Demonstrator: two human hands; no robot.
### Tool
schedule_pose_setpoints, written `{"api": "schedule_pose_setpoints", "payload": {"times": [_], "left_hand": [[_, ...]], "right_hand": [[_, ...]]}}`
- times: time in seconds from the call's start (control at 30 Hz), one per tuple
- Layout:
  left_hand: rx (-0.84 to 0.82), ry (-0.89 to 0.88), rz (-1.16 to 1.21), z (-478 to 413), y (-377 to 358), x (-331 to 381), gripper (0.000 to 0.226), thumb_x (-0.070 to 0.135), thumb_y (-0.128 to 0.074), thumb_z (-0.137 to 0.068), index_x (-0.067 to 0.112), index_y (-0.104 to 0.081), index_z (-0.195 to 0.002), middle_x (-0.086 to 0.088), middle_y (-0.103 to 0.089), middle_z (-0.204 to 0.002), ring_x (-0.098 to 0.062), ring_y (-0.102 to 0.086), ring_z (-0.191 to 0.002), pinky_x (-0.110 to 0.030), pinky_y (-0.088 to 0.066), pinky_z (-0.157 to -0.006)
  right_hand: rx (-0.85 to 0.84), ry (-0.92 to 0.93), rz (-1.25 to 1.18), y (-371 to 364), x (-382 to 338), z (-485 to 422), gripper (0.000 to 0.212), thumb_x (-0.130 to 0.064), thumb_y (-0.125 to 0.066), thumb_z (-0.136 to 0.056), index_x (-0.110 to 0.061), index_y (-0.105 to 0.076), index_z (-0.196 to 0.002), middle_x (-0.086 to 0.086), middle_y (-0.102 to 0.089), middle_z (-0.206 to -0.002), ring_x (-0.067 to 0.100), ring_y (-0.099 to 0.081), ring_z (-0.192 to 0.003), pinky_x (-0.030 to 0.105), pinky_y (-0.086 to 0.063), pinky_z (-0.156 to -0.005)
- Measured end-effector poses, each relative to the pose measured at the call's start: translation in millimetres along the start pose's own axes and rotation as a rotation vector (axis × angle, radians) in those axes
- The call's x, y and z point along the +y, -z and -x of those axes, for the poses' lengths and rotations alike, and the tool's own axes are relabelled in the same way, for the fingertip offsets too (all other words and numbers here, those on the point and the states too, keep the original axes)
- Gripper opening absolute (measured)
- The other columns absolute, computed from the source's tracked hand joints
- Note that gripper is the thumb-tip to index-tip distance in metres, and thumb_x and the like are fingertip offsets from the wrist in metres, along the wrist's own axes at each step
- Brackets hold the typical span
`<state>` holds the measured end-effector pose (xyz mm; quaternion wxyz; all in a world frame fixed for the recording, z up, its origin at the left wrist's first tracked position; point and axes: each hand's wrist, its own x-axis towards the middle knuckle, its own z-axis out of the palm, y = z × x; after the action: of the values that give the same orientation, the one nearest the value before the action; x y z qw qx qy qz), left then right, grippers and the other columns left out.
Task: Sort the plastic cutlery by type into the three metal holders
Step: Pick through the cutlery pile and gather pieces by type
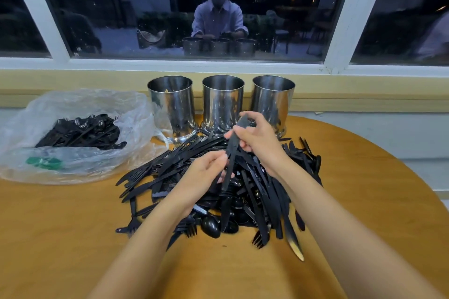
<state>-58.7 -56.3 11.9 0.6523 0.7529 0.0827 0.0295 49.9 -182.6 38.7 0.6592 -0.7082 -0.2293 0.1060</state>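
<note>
Left hand, palm turned inward above the pile, pinches the low end of a black piece, probably a knife. Right hand, wrist bent, grips its top, raising it clear, which suits checking its type. Left of the pile lies a bag of more cutlery. Behind the pile stand three holders, mouths up, within reach.
</note>
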Motion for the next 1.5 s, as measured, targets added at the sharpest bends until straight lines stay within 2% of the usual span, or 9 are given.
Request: {"api": "schedule_pose_setpoints", "payload": {"times": [0.23, 0.33, 0.43, 0.63, 0.8, 0.93, 1.13, 1.37, 1.5], "left_hand": [[0.098, 0.08, 0.213, -12.8, -1.7, -13.0, 0.025, 0.016, -0.029, -0.109, 0.009, -0.054, -0.109, -0.003, -0.064, -0.076, -0.013, -0.055, -0.051, -0.031, -0.058, -0.056], [0.174, 0.084, 0.276, -21.3, 9.1, -27.7, 0.028, 0.017, -0.027, -0.109, 0.009, -0.054, -0.115, 0.001, -0.049, -0.061, -0.009, -0.034, -0.042, -0.021, -0.034, -0.04], [0.218, 0.048, 0.371, -27.4, 17.5, -36.2, 0.027, 0.019, -0.031, -0.108, 0.013, -0.057, -0.116, 0.005, -0.04, -0.058, -0.006, -0.027, -0.044, -0.018, -0.022, -0.04], [0.194, -0.022, 0.524, -30.2, 21.1, -43.6, 0.023, 0.012, -0.034, -0.107, 0.007, -0.055, -0.108, -0.001, -0.045, -0.066, -0.011, -0.04, -0.052, -0.021, -0.037, -0.049], [0.168, -0.021, 0.548, -30.2, 25.3, -40.9, 0.025, 0.002, -0.034, -0.104, 0.009, -0.056, -0.116, -0.002, -0.05, -0.072, -0.011, -0.042, -0.055, -0.024, -0.04, -0.053], [0.17, -0.043, 0.592, -29.6, 29.7, -40.6, 0.026, 0.009, -0.036, -0.106, 0.012, -0.056, -0.122, 0.002, -0.041, -0.067, -0.008, -0.03, -0.053, -0.019, -0.03, -0.047], [0.268, -0.103, 0.528, -30.9, 39.0, -36.4, 0.029, 0.02, -0.034, -0.107, 0.009, -0.058, -0.118, 0.003, -0.04, -0.068, -0.006, -0.032, -0.054, -0.019, -0.029, -0.048], [0.158, 0.001, 0.318, -40.2, 34.3, -13.2, 0.035, 0.026, -0.032, -0.107, 0.006, -0.058, -0.121, 0.001, -0.05, -0.074, -0.007, -0.037, -0.06, -0.022, -0.033, -0.055], [-0.116, 0.054, 0.274, -36.8, 17.3, -11.6, 0.041, 0.04, -0.037, -0.104, 0.009, -0.06, -0.117, 0.003, -0.052, -0.075, -0.007, -0.039, -0.063, -0.023, -0.031, -0.06]], "right_hand": [[0.107, -0.007, 0.218, 13.4, 25.9, -0.7, 0.021, -0.014, -0.064, -0.092, -0.013, -0.062, -0.113, 0.006, -0.067, -0.1, 0.006, -0.059, -0.067, 0.017, -0.047, -0.058], [0.169, -0.044, 0.478, 31.5, 53.1, 4.5, 0.013, -0.014, -0.064, -0.091, -0.015, -0.065, -0.104, 0.001, -0.066, -0.096, 0.007, -0.06, -0.078, 0.013, -0.045, -0.069], [0.135, -0.074, 0.672, 34.9, 73.2, 7.0, 0.018, -0.019, -0.067, -0.09, -0.015, -0.066, -0.107, -0.002, -0.065, -0.095, -0.001, -0.05, -0.072, 0.016, -0.038, -0.074], [0.119, -0.139, 0.996, 24.1, 73.9, -2.5, 0.035, -0.04, -0.066, -0.09, -0.021, -0.062, -0.12, -0.007, -0.065, -0.103, 0.014, -0.061, -0.097, 0.031, -0.05, -0.079], [0.225, -0.199, 0.853, 26.1, 74.1, -19.1, 0.015, -0.028, -0.069, -0.089, -0.021, -0.068, -0.103, -0.01, -0.065, -0.083, 0.013, -0.063, -0.087, 0.033, -0.052, -0.078], [0.465, 0.022, 0.665, 37.8, 63.9, -26.2, 0.007, -0.017, -0.066, -0.09, -0.021, -0.066, -0.084, -0.015, -0.061, -0.077, -0.001, -0.057, -0.077, 0.02, -0.051, -0.074], [0.658, 0.321, 0.329, 45.2, 29.9, -24.1, 0.004, -0.013, -0.067, -0.09, -0.014, -0.066, -0.094, -0.015, -0.062, -0.081, -0.012, -0.054, -0.07, 0.009, -0.045, -0.069], [0.053, 0.281, 0.296, 21.5, -6.6, -21.9, 0.014, -0.009, -0.067, -0.088, -0.022, -0.073, -0.089, -0.011, -0.069, -0.08, -0.003, -0.058, -0.071, 0.015, -0.05, -0.07], [0.051, 0.347, 0.299, -2.2, -9.1, -33.0, 0.007, -0.008, -0.069, -0.087, -0.013, -0.074, -0.09, -0.01, -0.066, -0.075, -0.005, -0.055, -0.068, 0.013, -0.046, -0.069]]}}
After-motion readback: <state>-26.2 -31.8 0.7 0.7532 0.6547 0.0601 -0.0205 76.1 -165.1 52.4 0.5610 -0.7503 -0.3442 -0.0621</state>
